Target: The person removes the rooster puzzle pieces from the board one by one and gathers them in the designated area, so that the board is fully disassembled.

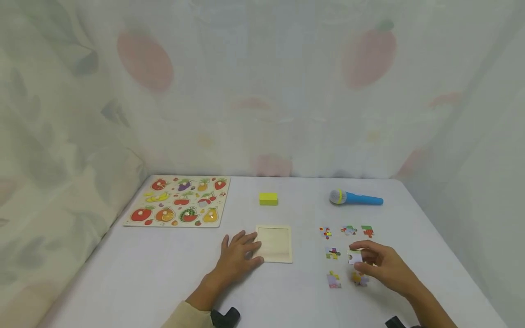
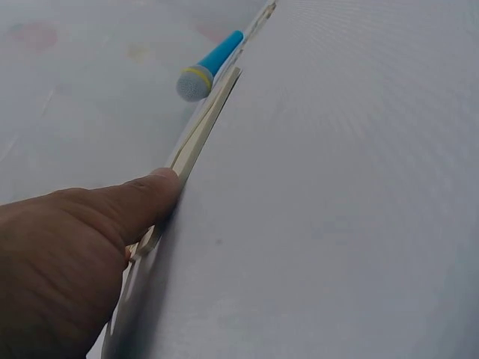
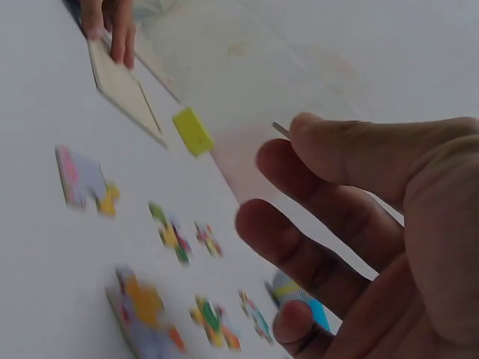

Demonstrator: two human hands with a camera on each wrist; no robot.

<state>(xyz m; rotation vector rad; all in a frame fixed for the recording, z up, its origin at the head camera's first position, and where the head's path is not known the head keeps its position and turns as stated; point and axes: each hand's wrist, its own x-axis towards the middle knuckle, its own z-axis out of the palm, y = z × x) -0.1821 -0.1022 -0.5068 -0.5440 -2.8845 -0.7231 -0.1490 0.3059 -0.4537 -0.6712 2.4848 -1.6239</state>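
Observation:
My left hand rests at the left edge of a small square wooden puzzle tray, fingers spread. In the left wrist view, the thumb touches the tray's rim. My right hand pinches a jigsaw piece between thumb and fingers, raised above the table. From the right wrist, only a thin edge of this piece shows. Several other jigsaw pieces lie apart on the white table around that hand, among them a lilac and yellow piece and a green and red piece.
A fruit peg puzzle board lies at the back left. Behind the tray is a yellow block, and a blue toy microphone lies at the back right. Patterned curtains hang around the white table.

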